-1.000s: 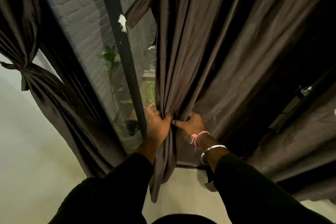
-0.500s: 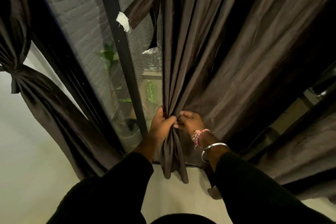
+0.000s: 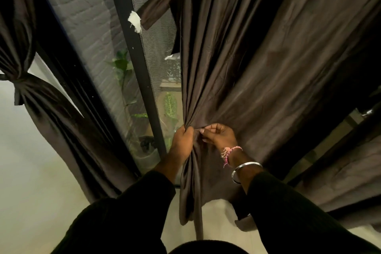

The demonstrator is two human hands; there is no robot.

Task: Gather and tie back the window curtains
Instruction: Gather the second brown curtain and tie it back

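Behind the window frame [image 3: 136,72], potted plants show. Right of it, the left hand [image 3: 182,142] grips the curtain [image 3: 237,64]; the right hand [image 3: 219,135] has released, fingers curled (regrasping, probably).

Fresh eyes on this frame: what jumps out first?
Both hands meet at centre frame: the left hand grips a bunched fold of the dark curtain, and the right hand pinches the fabric beside it. At far left a second curtain is already cinched with a tie. Between them, green plants show through the window glass.
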